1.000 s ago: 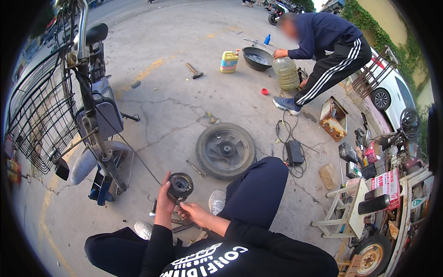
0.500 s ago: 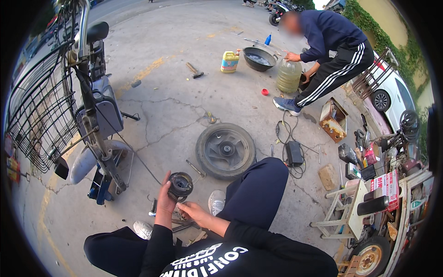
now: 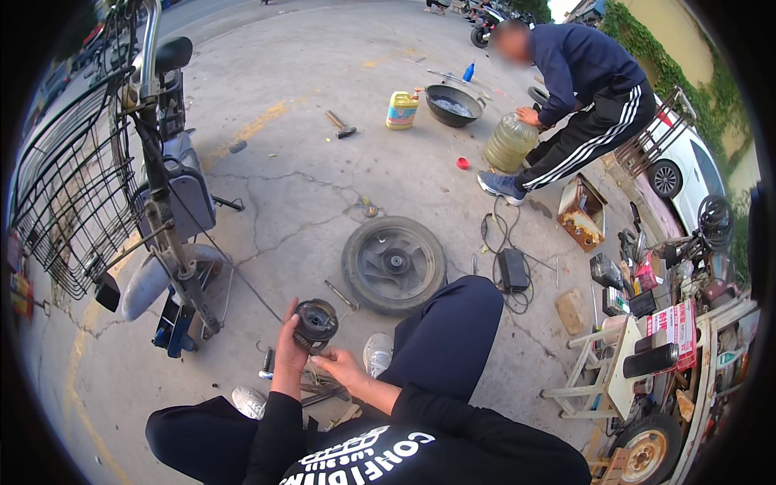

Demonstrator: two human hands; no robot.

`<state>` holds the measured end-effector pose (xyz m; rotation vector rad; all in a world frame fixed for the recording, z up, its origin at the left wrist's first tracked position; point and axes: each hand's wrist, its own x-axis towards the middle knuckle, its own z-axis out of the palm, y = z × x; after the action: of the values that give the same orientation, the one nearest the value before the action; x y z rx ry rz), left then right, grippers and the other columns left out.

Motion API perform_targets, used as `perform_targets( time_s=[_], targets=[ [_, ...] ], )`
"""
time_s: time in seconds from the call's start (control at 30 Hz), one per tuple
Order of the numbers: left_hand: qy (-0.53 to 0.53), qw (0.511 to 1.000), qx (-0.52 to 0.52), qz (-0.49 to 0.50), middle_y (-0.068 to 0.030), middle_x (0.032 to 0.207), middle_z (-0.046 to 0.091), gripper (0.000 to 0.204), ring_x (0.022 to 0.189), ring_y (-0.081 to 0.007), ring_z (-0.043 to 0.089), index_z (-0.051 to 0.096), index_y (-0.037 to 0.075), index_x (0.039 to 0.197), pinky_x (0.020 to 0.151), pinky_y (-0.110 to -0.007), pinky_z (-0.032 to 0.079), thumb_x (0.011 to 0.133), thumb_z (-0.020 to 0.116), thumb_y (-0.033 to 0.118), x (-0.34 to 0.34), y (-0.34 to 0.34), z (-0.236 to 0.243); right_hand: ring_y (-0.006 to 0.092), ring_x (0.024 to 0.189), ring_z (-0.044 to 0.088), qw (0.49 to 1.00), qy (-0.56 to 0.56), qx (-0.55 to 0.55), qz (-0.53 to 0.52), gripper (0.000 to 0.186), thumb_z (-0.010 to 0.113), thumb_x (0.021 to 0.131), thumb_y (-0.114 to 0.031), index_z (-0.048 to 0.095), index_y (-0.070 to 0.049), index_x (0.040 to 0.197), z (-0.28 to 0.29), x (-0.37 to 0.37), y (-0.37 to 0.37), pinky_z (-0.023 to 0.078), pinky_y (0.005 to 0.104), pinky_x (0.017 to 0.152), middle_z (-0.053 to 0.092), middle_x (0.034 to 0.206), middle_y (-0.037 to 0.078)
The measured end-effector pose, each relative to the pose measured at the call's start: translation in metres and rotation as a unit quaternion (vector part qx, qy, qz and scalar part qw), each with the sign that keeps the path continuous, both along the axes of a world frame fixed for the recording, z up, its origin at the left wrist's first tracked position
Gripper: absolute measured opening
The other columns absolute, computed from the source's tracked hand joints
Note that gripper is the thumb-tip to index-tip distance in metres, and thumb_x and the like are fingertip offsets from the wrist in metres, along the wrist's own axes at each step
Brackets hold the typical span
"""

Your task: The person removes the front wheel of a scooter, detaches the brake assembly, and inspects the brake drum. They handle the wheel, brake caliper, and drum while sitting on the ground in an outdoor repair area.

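The left hand (image 3: pixel 288 349) grips a round dark hub part (image 3: pixel 315 321) from its 9 o'clock side, held up above the knees. The right hand (image 3: pixel 338 365), fingers loosely curled, touches it from below. The grip looks one-sided, so I think the part may slip and fall on the tools (image 3: pixel 311 394) beneath. The wheel (image 3: pixel 394 263) lies at 1 o'clock, the bike (image 3: pixel 166 194) at 10.

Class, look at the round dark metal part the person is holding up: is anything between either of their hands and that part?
Nothing visible is. The left hand already grips the round dark part from its left side. The right hand sits just below it, palm up, with open air between them; whether its fingertips touch the part cannot be told.
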<state>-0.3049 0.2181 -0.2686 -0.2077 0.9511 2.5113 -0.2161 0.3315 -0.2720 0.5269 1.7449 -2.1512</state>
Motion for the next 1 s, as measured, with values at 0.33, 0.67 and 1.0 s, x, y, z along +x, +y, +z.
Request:
perform_targets(
  time_s=[0.33, 0.67, 1.0],
  targets=[
    [-0.014, 1.000, -0.003, 0.021, -0.0125, 0.127, 0.056, 0.062, 0.114, -0.0265, 0.057, 0.030, 0.009, 0.146, 0.097, -0.042, 0.048, 0.090, 0.054, 0.024, 0.000, -0.003, -0.002, 0.0063, 0.068, 0.051, 0.978, -0.113, -0.176, 0.023, 0.041, 0.055, 0.094, -0.046, 0.063, -0.005, 0.091, 0.003, 0.002, 0.003, 0.041, 0.0220, 0.064, 0.060, 0.080, -0.001],
    [-0.028, 0.999, 0.013, 0.032, -0.0131, 0.128, 0.054, 0.063, 0.116, -0.0277, 0.055, 0.029, 0.009, 0.146, 0.099, -0.044, 0.046, 0.090, 0.053, 0.023, 0.001, 0.003, 0.001, 0.0077, 0.071, 0.054, 0.993, -0.050, -0.104, -0.022, 0.034, 0.058, 0.094, -0.035, 0.065, -0.002, 0.089, 0.000, 0.002, 0.003, 0.043, 0.0232, 0.068, 0.062, 0.080, 0.001],
    [-0.027, 0.998, 0.015, 0.053, -0.0129, 0.130, 0.053, 0.060, 0.118, -0.0277, 0.054, 0.027, 0.009, 0.147, 0.099, -0.044, 0.045, 0.093, 0.050, 0.024, 0.001, 0.005, -0.006, 0.0137, 0.080, 0.057, 0.984, 0.060, 0.165, -0.009, 0.039, 0.066, 0.089, -0.034, 0.061, 0.004, 0.096, 0.009, -0.003, 0.003, 0.045, 0.0264, 0.073, 0.064, 0.085, 0.006]
  ],
)
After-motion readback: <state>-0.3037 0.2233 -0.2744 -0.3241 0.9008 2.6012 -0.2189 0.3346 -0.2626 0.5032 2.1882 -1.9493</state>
